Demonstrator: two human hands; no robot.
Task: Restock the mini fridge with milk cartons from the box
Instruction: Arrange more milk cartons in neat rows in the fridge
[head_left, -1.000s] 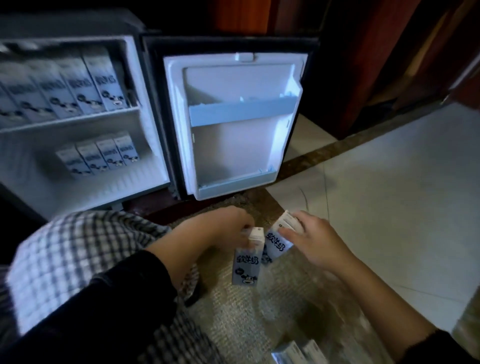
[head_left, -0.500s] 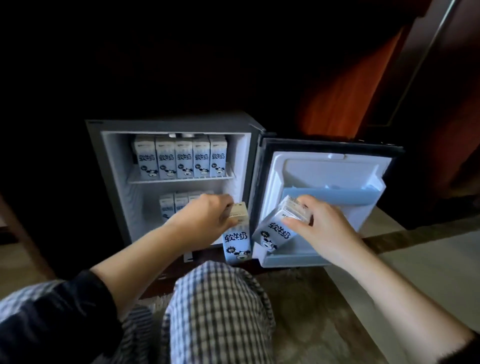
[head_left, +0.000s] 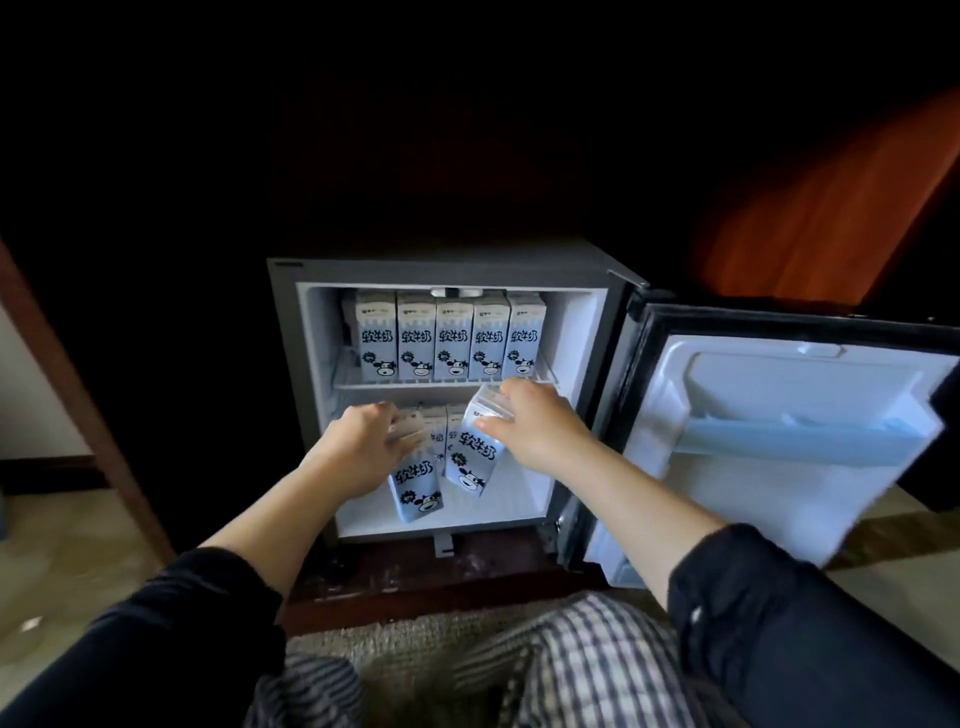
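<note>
Dark cabinet wood is surrounding an open mini fridge (head_left: 574, 332). Left hand (head_left: 363, 441) is clutching a milk carton (head_left: 415, 480) and right hand (head_left: 530, 423) is clutching a second carton (head_left: 474, 460), both tilting at the lower compartment's front. Each should be going in upright, before the back row (head_left: 435, 426); the loaded top shelf (head_left: 358, 384) is limiting headroom.

The milk cartons (head_left: 452, 340) are white and pale blue, black lettering (a cartoon cow on each); mini fridge (head_left: 283, 338) grey outside, white within; checked trousers (head_left: 597, 660); dark sleeves (head_left: 779, 623).
</note>
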